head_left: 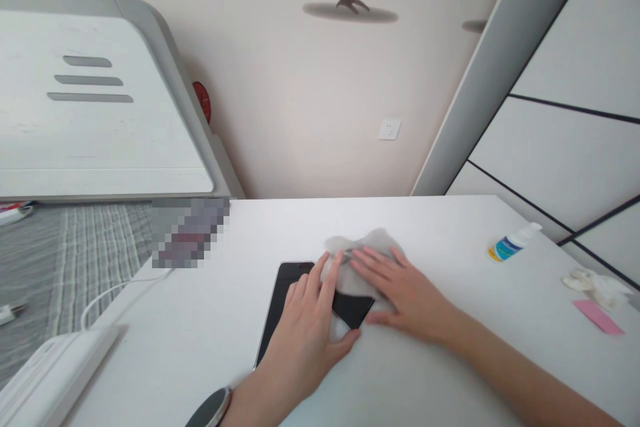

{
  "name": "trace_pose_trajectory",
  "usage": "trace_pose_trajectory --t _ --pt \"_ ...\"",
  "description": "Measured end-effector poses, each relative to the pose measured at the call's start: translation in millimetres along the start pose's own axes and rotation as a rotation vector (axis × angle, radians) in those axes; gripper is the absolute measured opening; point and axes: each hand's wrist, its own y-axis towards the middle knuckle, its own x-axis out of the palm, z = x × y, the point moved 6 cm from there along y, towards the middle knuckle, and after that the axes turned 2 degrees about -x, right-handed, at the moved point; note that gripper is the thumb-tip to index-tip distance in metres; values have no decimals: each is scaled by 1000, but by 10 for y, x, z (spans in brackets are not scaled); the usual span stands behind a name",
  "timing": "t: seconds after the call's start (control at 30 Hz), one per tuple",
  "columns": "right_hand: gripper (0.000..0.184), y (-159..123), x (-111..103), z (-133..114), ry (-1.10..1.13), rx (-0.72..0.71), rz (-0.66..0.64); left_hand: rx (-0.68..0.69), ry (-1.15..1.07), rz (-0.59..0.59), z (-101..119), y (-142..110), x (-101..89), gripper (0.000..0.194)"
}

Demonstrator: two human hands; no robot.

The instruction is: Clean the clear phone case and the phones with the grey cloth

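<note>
Head view: the right hand (pixel 403 290) lies flat on the grey cloth (pixel 383 240), fingers spread. The left hand (pixel 305 313) is stretched out too, with some fingertips at the cloth. I can't see either one curled round anything. A black piece (pixel 353 310) pokes out from under the cloth, between the hands, on the table (pixel 440 220). I think a hard push could make it skid, or bunch up the cloth. The phone (pixel 283 300), partly behind the left hand, could get bumped. There's sliding room on the right, up to the bottle (pixel 514 242). Leftward, the white box (pixel 75 373) and cord (pixel 134 281) are by the edge.
</note>
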Motion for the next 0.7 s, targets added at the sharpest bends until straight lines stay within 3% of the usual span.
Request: trace_pose_trajectory --t 0.1,0.2,0.27,0.4,0.47,0.6,0.63,0.7 --pt "91 -21 -49 92 -64 113 74 1 -8 10 0 -2 -5 116" --pt "104 -8 43 -198 48 -106 -9 26 -4 25 -1 -6 3 115" --pt "100 8 76 -282 95 -188 -51 34 1 34 1 -7 4 116" --pt "81 26 -28 85 -30 68 74 11 4 23 8 0 -6 118" --pt "86 6 -50 134 -58 115 104 1 6 13 6 4 -4 118" --pt "99 11 48 -204 67 -139 -10 29 6 17 0 7 9 118" --pt "96 17 55 -231 82 -162 -24 34 7 20 0 7 9 118" --pt "86 31 25 -119 50 -76 9 26 12 21 -2 5 5 119"
